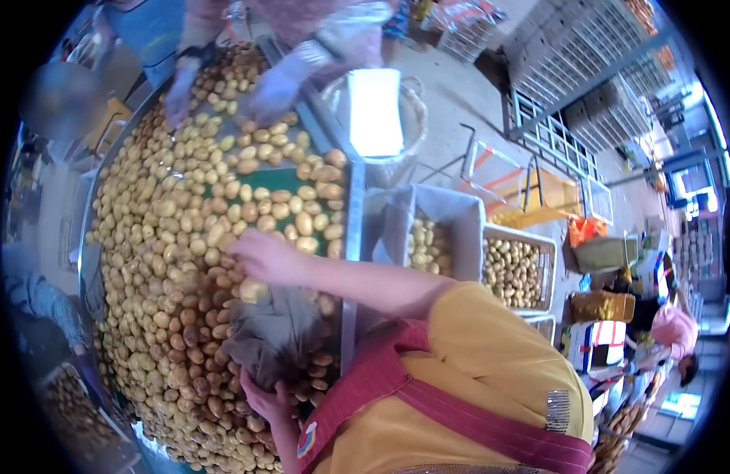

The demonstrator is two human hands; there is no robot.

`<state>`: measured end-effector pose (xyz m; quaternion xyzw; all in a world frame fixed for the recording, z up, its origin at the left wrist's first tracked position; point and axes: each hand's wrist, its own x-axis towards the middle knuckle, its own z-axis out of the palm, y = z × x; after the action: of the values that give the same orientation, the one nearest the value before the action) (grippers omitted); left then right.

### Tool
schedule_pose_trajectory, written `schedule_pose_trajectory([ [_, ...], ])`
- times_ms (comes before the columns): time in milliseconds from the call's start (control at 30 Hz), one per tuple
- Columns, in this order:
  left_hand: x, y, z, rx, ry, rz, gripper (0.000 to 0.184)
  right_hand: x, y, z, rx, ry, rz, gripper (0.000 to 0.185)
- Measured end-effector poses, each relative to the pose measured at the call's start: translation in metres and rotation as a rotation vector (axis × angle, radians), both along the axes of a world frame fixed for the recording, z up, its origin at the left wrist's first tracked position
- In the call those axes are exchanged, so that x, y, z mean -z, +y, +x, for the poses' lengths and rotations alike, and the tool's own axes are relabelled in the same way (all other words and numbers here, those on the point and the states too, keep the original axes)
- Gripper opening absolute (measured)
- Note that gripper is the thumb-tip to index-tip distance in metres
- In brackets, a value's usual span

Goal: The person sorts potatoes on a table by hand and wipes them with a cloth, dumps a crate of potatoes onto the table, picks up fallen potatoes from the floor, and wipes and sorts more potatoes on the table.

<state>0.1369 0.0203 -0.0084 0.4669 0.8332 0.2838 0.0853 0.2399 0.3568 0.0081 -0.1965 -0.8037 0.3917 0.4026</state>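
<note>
Round, yellow-brown potato-like produce covers a large metal-edged table. My right hand is over the pile with its fingers bent and close together at the pieces; what they hold, if anything, is hidden. Below it in the view, a crumpled grey cloth lies over the produce, among browner pieces. My left hand is at the lower edge of this cloth, its fingers closed on the fabric. Bits of green surface show between the pieces.
Beyond the pile are a co-worker's gloved hands. Another person's sleeve is at the left. The table's metal rim runs beside my right forearm. Past it stand a lined crate, a second produce-filled crate and a round tub.
</note>
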Motion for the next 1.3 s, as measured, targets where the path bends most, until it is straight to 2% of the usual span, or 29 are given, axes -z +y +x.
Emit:
schedule_pose_trajectory([
  [100, -0.016, 0.021, -0.002, 0.040, -0.082, -0.033, 0.082, 0.016, -0.011, 0.089, 0.081, 0.100, -0.164, 0.031],
  [133, -0.024, 0.031, 0.002, 0.029, -0.061, -0.034, 0.084, 0.029, -0.024, 0.106, 0.053, -0.031, -0.233, 0.031],
  [167, -0.036, 0.045, 0.015, -0.007, 0.164, -0.207, 0.084, 0.028, -0.040, 0.113, 0.061, -0.016, -0.096, 0.033],
  [200, -0.049, 0.060, 0.029, -0.036, 0.230, -0.303, 0.077, 0.026, -0.063, 0.121, 0.092, -0.259, 0.077, 0.034],
  [233, -0.058, 0.067, 0.038, -0.004, 0.249, -0.239, 0.065, 0.021, -0.077, 0.125, 0.073, -0.415, 0.417, 0.034],
  [300, -0.049, 0.063, 0.047, 0.075, 0.393, -0.227, 0.052, 0.018, -0.082, 0.117, 0.116, -0.446, 0.346, 0.034],
  [367, -0.044, 0.055, 0.047, 0.049, 0.329, -0.138, 0.050, 0.011, -0.080, 0.118, 0.164, -0.444, 0.170, 0.031],
  [400, -0.047, 0.051, 0.039, 0.035, 0.277, -0.128, 0.049, 0.006, -0.078, 0.120, 0.059, -0.471, 0.079, 0.038],
  [500, -0.056, 0.037, 0.039, -0.068, 0.077, -0.131, 0.047, -0.014, -0.096, 0.129, -0.245, -0.714, 0.350, 0.053],
  [533, -0.056, 0.034, 0.038, -0.100, 0.010, -0.124, 0.046, -0.015, -0.110, 0.124, -0.243, -0.772, 0.423, 0.066],
  [667, -0.046, 0.008, 0.020, -0.258, -0.111, 0.005, 0.044, -0.011, -0.145, 0.103, -0.237, -0.953, 0.347, 0.066],
  [733, -0.038, -0.013, -0.005, -0.479, -0.240, 0.137, 0.038, 0.007, -0.157, 0.098, -0.183, -0.986, 0.285, 0.067],
  [767, -0.042, -0.021, -0.017, -0.585, -0.342, 0.243, 0.036, 0.007, -0.156, 0.098, -0.186, -0.905, 0.277, 0.064],
  [833, -0.069, -0.026, -0.034, -0.602, -0.293, 0.413, 0.034, 0.004, -0.157, 0.104, -0.191, -0.748, 0.257, 0.059],
  [900, -0.078, -0.024, -0.049, -0.573, -0.095, 0.449, 0.033, -0.016, -0.132, 0.119, -0.352, -0.380, -0.227, 0.050],
  [933, -0.082, -0.020, -0.055, -0.557, 0.006, 0.469, 0.032, -0.018, -0.125, 0.131, -0.283, -0.259, -0.216, 0.040],
  [967, -0.086, -0.018, -0.059, -0.528, 0.069, 0.355, 0.032, -0.047, -0.115, 0.149, -0.197, -0.274, -0.308, 0.033],
  [1000, -0.091, -0.015, -0.062, -0.496, 0.130, 0.238, 0.033, -0.044, -0.099, 0.177, -0.139, -0.314, -0.125, 0.026],
  [1033, -0.092, -0.015, -0.065, -0.459, 0.189, 0.124, 0.033, -0.044, -0.086, 0.213, -0.122, -0.347, -0.211, 0.023],
  [1067, -0.078, -0.024, -0.077, -0.436, 0.209, 0.007, 0.046, -0.040, -0.078, 0.256, -0.076, -0.409, -0.283, 0.019],
  [1100, -0.078, -0.021, -0.075, -0.383, 0.264, -0.009, 0.052, -0.050, -0.072, 0.297, -0.005, -0.621, -0.438, 0.016],
  [1167, -0.083, -0.016, -0.064, -0.280, 0.370, -0.050, 0.063, -0.060, -0.070, 0.372, 0.014, -1.085, -0.414, 0.018],
  [1200, -0.091, -0.011, -0.059, -0.227, 0.399, -0.132, 0.075, -0.063, -0.080, 0.400, 0.041, -1.252, -0.108, 0.020],
  [1233, -0.089, -0.008, -0.057, -0.221, 0.393, -0.157, 0.074, -0.065, -0.088, 0.416, 0.061, -1.397, 0.207, 0.021],
  [1267, -0.087, -0.003, -0.057, -0.214, 0.391, -0.180, 0.073, -0.074, -0.086, 0.401, 0.109, -1.310, 0.232, 0.023],
  [1300, -0.085, 0.003, -0.060, -0.205, 0.394, -0.201, 0.071, -0.074, -0.082, 0.376, 0.149, -1.073, 0.046, 0.023],
])
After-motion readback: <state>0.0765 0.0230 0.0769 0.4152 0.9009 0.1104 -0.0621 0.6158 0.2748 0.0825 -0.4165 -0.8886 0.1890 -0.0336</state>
